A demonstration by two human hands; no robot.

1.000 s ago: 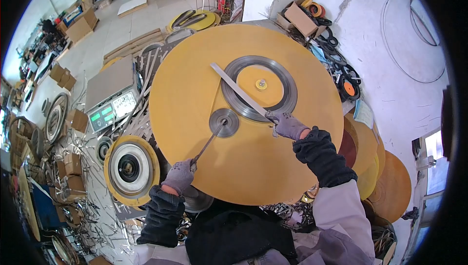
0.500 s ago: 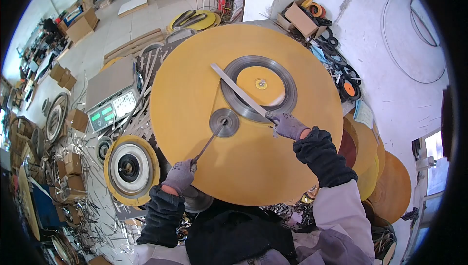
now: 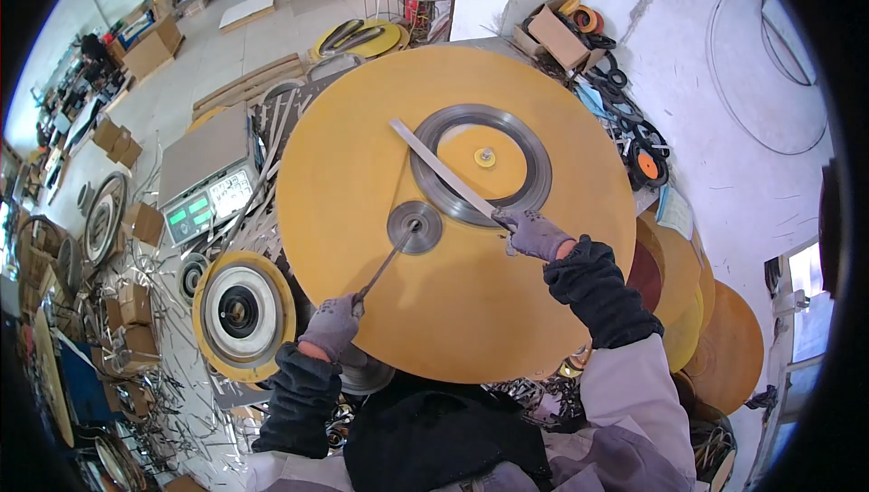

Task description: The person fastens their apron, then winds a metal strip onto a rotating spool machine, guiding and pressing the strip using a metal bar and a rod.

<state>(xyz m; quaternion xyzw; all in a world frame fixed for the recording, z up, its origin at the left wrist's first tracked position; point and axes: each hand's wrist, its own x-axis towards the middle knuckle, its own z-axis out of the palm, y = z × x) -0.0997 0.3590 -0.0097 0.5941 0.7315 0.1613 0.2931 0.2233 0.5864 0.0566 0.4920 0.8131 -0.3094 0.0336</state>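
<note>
A large round yellow-brown disc (image 3: 471, 311) fills the middle of the view. On it lies a wide ring of wound grey strip (image 3: 536, 162) around a smaller yellow disc (image 3: 502, 180) with a central bolt (image 3: 485, 154). A small grey coil (image 3: 427, 237) sits to its lower left. My left hand (image 3: 335, 323), gloved in grey, is closed around a thin dark rod (image 3: 382, 273), its tip at the small coil's centre. My gloved right hand (image 3: 534, 233) grips the near end of a flat pale bar (image 3: 439, 166), which lies slantwise over the wide ring's left side.
To the left stand a digital scale (image 3: 210, 180) and a yellow-rimmed wheel (image 3: 244, 315) beside scattered metal strips. At the right, several round boards (image 3: 729, 338) lean together. A cardboard box (image 3: 558, 37) and dark rings sit behind.
The small coil and rod tip have shifted very slightly left. A pale patch at the wide ring's inner lower edge no longer shows. Both hands keep nearly the same position.
</note>
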